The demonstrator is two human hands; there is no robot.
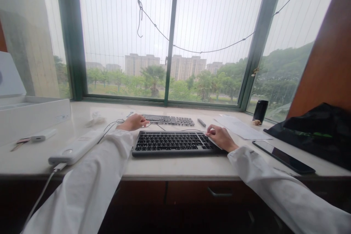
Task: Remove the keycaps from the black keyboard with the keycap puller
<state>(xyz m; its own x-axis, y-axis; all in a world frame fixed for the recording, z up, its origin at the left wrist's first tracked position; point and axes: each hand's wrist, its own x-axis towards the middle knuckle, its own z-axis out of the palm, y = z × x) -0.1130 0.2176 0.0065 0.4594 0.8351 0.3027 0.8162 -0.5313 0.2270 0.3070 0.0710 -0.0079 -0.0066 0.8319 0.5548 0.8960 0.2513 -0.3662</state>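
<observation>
A black keyboard lies on the pale desk in front of me. My right hand rests over its right end, fingers bent and pinched, with a thin white piece like tissue showing under them. Behind the keyboard's left end is my left hand, its fingers curled; whatever they may hold is hidden. A second, thinner dark panel of keys lies farther back, close to my left fingertips. Thin dark cable runs between the two. A small dark stick-like object lies right of the thin panel.
On the left are a white power strip with a plugged-in cable, a small white adapter and an open white box. To the right lie papers, a phone, a black cylinder and a black bag. Windows stand behind.
</observation>
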